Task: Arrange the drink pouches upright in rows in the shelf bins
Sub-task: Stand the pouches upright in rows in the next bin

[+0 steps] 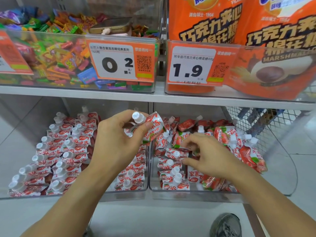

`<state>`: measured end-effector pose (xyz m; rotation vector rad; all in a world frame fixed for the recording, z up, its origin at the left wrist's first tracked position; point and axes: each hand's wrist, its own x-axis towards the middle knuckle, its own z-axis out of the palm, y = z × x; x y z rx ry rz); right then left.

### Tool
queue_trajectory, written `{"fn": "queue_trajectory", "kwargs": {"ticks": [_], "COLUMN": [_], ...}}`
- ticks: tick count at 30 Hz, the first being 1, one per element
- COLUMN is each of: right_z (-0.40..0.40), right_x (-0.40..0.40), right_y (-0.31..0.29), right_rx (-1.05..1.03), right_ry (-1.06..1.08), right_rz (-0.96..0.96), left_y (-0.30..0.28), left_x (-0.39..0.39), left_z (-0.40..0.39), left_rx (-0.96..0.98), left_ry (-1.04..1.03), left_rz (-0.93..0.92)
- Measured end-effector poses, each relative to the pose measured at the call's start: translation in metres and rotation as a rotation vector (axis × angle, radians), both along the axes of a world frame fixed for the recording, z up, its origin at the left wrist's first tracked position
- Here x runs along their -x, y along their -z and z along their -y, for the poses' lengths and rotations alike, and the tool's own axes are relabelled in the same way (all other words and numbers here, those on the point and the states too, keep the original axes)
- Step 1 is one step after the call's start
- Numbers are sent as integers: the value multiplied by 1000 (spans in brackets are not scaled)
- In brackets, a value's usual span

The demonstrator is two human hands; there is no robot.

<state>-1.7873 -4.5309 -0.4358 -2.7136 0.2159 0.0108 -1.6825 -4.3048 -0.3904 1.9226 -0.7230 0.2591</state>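
Red-white pouch pinched in my left hand above the bins; right hand fingers curled into the loose pile, grip hard to tell.

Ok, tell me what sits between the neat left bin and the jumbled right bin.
Head view: only the two clear walls, side by side; the left hand holds a pouch above them.

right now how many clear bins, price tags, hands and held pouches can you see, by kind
clear bins: 4 (candy bin, marshmallow bin, left pouch bin, right pouch bin)
price tags fully in view: 2 (0.2 tag, 1.9 tag); a third is cut off at the left edge
hands: 2 (left hand, right hand)
lifted pouch in the left hand: 1
total: 9
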Motion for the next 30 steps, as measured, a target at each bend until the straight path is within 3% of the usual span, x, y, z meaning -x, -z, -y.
{"fn": "queue_trajectory", "kwargs": {"ticks": [6, 15, 21, 23, 25, 30], "right_z": [-7, -7, 3, 9, 15, 5], "right_x": [-21, -29, -22, -16, -10, -13], "right_y": [12, 11, 19, 17, 11, 1], "right_rx": [-99, -254, -530, -678, -717, -448], "right_ry": [-123, -157, -125, -45, -9, -17], "right_rz": [-204, -198, -241, -176, 43, 316], "left_y": [2, 4, 9, 13, 18, 24], "left_x": [7, 3, -2, -2, -3, 2], "left_z": [9, 18, 30, 35, 41, 58], "left_rx": [17, 34, 0, -70, -144, -190], "left_ry": [40, 60, 137, 174, 212, 233], "left_rz": [13, 4, -48, -5, 53, 110]}}
